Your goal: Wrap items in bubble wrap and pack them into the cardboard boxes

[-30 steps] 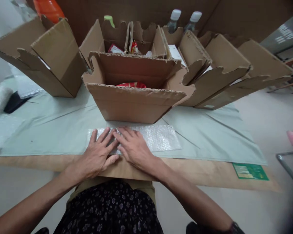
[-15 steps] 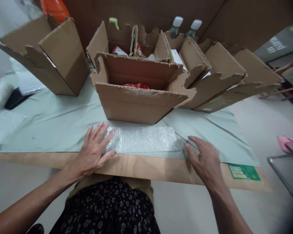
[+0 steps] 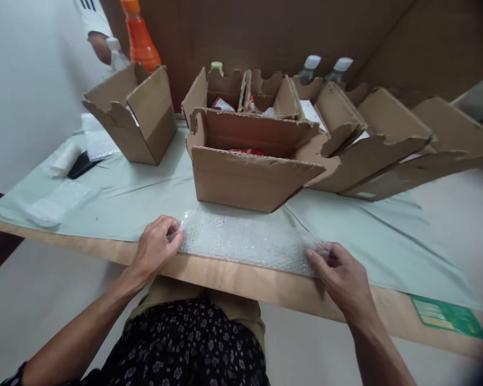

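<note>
A long strip of clear bubble wrap point(image 3: 241, 241) lies along the front of the table, stretched between my two hands. At its left end, my left hand point(image 3: 158, 244) is closed, thumb and fingers pinching the edge. My right hand point(image 3: 340, 273) grips the opposite end the same way, with a corner of the film bunched at the fingertips. Just behind the strip stands an open cardboard box point(image 3: 253, 182) with something red and shiny point(image 3: 247, 152) inside, mostly hidden by the front wall.
More cardboard boxes point(image 3: 390, 118) stand in a row behind, with one box point(image 3: 153, 118) apart at left. Bubble wrap pieces point(image 3: 58, 201) and a dark flat item point(image 3: 82, 165) lie at left. Bottles stand behind, one an orange bottle point(image 3: 140, 40). A green card point(image 3: 446, 316) is at the right edge.
Both hands were open beside the bubble wrap; now each has closed on one end. The strip looks wider and nearer the table's front edge. The camera view has shifted left.
</note>
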The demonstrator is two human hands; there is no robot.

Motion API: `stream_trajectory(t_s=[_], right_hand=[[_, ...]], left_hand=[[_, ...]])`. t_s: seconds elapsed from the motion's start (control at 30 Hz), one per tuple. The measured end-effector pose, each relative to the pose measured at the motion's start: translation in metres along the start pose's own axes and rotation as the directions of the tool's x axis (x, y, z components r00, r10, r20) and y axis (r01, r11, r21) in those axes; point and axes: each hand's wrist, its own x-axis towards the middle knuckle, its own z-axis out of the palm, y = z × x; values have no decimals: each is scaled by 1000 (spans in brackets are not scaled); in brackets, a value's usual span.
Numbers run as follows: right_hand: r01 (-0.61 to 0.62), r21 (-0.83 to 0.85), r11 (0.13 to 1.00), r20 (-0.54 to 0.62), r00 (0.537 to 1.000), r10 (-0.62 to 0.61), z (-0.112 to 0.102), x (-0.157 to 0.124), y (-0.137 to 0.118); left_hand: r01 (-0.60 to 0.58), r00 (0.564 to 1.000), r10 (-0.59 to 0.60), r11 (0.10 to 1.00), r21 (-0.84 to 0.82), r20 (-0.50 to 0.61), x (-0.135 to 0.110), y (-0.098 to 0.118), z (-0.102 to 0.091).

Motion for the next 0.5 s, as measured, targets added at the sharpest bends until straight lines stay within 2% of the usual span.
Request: stream_trajectory(t_s=[0.1, 0.17, 0.23, 0.3, 0.37, 0.43, 0.5], right_hand=[[-136, 331, 934, 104, 989, 107, -3, -16, -21], [-229, 462, 857, 209, 967, 145, 5, -33, -40], [-287, 507, 812, 322, 938, 130, 24, -57, -58], [-273, 524, 807, 395, 917, 54, 53, -85, -73], [-170, 526, 833, 380, 924, -51, 87, -110, -84], [-34, 510, 859, 330, 930, -160, 118, -129, -93], [57, 506, 861, 324, 912, -251, 137, -138, -101]], left_hand=[[134, 990, -125, 974, -182, 58, 1, -4, -24], [166, 985, -154, 964, -207, 74, 12, -14, -47], [137, 989, -129, 983, -120, 68, 32, -26, -69], [65, 996, -66, 998, 19, 66, 61, -36, -81], [-1, 997, -9, 992, 127, 76, 94, -38, -80], [-36, 997, 21, 978, 206, 74, 122, -35, -66], [-87, 996, 80, 963, 253, 38, 133, -29, -48]])
